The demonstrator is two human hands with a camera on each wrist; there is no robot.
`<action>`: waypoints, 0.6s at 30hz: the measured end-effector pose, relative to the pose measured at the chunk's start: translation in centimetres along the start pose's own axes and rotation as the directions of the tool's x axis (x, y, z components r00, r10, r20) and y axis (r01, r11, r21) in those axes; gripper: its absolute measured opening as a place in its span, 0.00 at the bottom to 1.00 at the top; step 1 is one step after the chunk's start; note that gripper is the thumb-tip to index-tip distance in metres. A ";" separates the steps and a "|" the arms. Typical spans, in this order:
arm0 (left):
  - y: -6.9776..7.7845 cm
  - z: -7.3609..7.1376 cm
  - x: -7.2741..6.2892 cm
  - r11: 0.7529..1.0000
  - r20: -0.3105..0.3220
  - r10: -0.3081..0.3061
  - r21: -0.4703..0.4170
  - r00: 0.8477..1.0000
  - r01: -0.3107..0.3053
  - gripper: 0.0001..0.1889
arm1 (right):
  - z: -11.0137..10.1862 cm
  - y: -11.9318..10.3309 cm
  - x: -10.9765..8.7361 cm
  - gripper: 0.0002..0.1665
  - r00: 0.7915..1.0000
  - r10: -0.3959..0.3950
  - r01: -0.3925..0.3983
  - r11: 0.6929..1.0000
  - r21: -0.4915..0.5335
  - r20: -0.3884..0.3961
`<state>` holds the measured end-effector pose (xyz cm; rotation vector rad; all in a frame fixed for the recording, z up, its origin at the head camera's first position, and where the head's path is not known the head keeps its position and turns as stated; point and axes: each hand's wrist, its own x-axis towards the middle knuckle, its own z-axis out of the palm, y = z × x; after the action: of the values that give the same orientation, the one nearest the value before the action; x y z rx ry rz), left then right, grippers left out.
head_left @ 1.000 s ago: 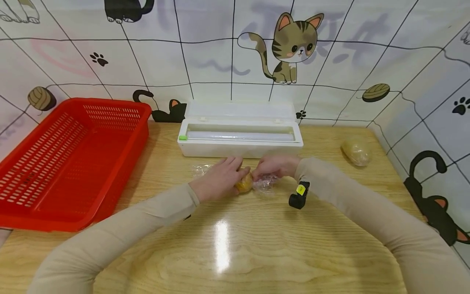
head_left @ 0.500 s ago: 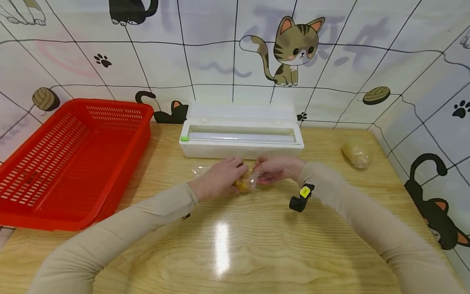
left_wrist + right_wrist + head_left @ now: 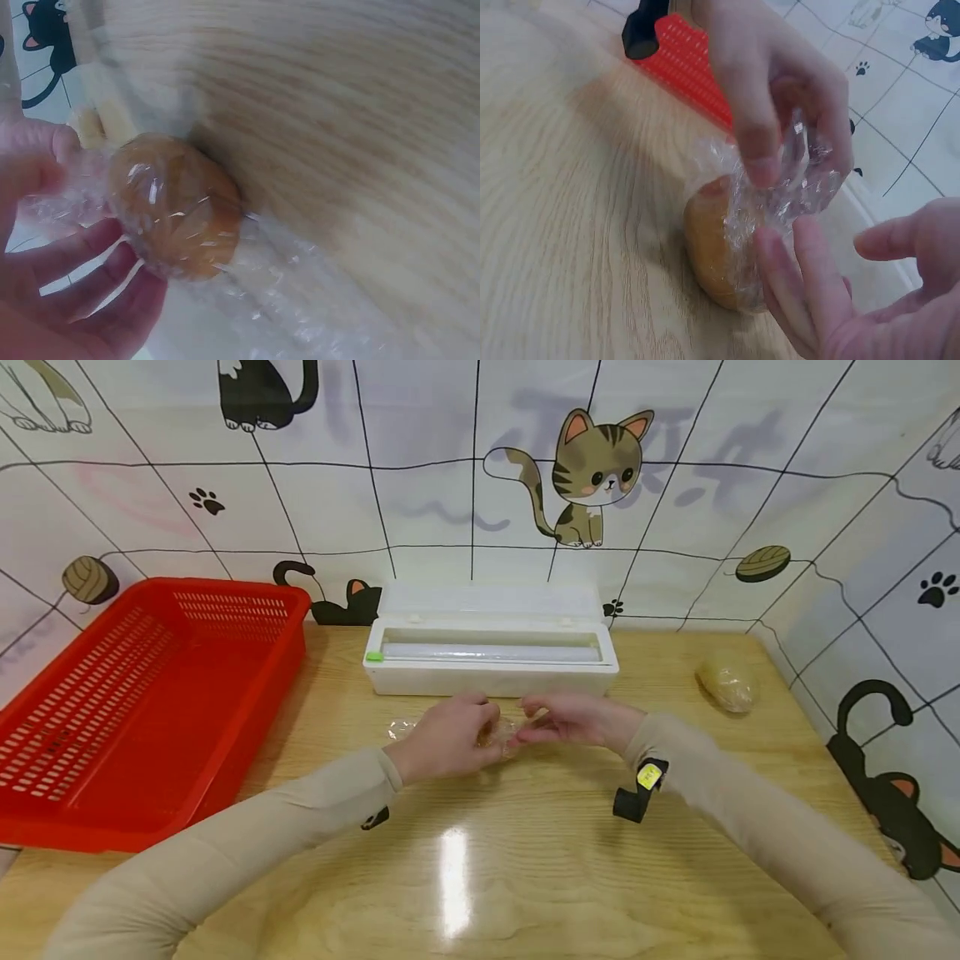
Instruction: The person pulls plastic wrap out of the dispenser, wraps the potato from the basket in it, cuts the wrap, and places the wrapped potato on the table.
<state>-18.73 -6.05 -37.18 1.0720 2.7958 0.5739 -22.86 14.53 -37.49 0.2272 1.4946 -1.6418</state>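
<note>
A smooth, round, orange-brown item sits on the table, wrapped in clear plastic wrap that trails out on one side. My left hand is over it, and in the right wrist view its thumb and fingers hold the bunched wrap at the item's top. From the other side comes my right hand; its fingers reach out nearly straight against the wrap, thumb apart. In the head view the hands hide most of the item.
Behind the hands stands a white wrap dispenser, lid raised, a film roll inside. A red plastic basket is at the left. Another wrapped, yellowish round item lies at the back right, near the patterned wall covering.
My right hand has drawn back slightly to the right and its fingers have loosened from the wrap. My left hand's fingers have closed in over the item's top, gathering the wrap.
</note>
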 end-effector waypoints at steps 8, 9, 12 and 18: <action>-0.6 -0.2 -0.4 0.999 -0.007 -0.004 -0.051 1.000 0.003 0.09 | 0.3 1.0 -1.1 0.15 0.982 -0.145 0.165 0.972 -0.168 0.123; -0.7 -0.2 -0.4 0.998 -0.008 0.001 -0.056 1.000 -0.002 0.08 | 0.3 1.2 -1.1 0.15 0.975 -0.183 0.207 0.957 -0.206 0.129; -0.8 -0.3 -0.2 0.997 -0.007 0.007 -0.081 1.000 -0.007 0.06 | 0.7 1.4 -1.1 0.18 0.944 -0.297 0.328 0.888 -0.322 0.142; -1.3 -0.5 0.0 0.983 -0.008 -0.007 -0.182 1.000 0.006 0.04 | 1.9 1.7 -0.8 0.21 0.850 -0.501 0.503 0.679 -0.535 0.162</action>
<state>-19.63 -7.14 -37.23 1.0251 2.6898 0.8168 -20.38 13.42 -37.70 -0.5727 2.0941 -1.4991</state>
